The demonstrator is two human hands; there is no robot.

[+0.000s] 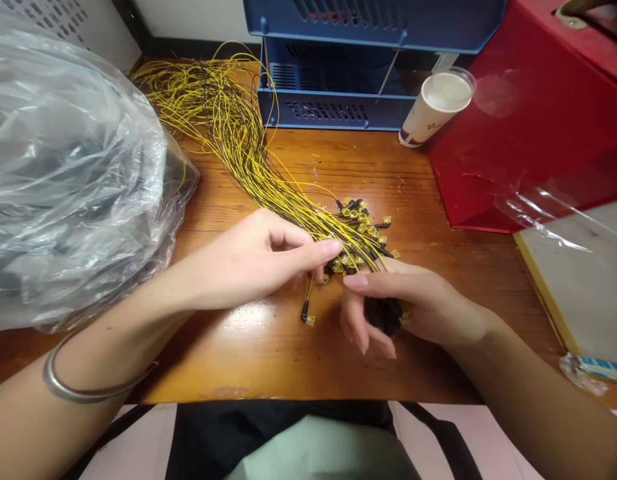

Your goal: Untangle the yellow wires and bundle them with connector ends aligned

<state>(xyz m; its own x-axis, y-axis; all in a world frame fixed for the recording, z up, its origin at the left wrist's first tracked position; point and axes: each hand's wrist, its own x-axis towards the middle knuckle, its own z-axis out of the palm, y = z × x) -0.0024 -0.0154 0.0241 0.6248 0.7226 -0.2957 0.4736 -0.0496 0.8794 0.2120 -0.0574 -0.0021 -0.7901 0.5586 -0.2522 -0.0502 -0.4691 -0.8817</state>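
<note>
A long bundle of thin yellow and black wires runs across the wooden table from the back left toward me. Small black connectors with clear yellowish caps crowd its near end. My left hand is closed in a pinch on wires near that end, its fingertips partly hidden. Just to the right, my right hand curls its thumb and fingers around some wire ends. Below its thumb shows a dark clump, too dim to make out. One loose connector hangs or lies between my hands.
A big clear plastic bag with dark contents fills the left side. Behind stands a blue slotted metal rack. A paper cup leans beside a red box at the right. The wooden table's front edge is near my lap.
</note>
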